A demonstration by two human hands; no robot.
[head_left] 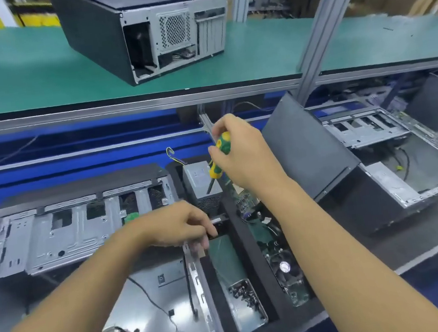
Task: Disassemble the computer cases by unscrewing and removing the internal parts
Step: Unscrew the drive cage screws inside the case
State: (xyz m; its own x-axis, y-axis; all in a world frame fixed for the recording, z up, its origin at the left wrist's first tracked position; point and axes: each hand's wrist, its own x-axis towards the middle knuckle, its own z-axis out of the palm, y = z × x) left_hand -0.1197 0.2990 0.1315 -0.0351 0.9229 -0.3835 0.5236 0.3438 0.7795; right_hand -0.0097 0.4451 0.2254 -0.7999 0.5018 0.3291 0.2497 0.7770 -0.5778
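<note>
An opened grey computer case lies on its side at the lower left, its metal floor and loose black cables showing. My left hand rests with curled fingers at the case's right edge rail; whether it pinches something small is unclear. My right hand grips a green-and-yellow screwdriver, tip pointing down over a grey power supply. A green motherboard with a fan lies beside it.
A metal tray holding several dark screws sits between the case and the motherboard. Another opened case with a black side panel leaning on it stands at the right. A closed black case rests on the green upper shelf.
</note>
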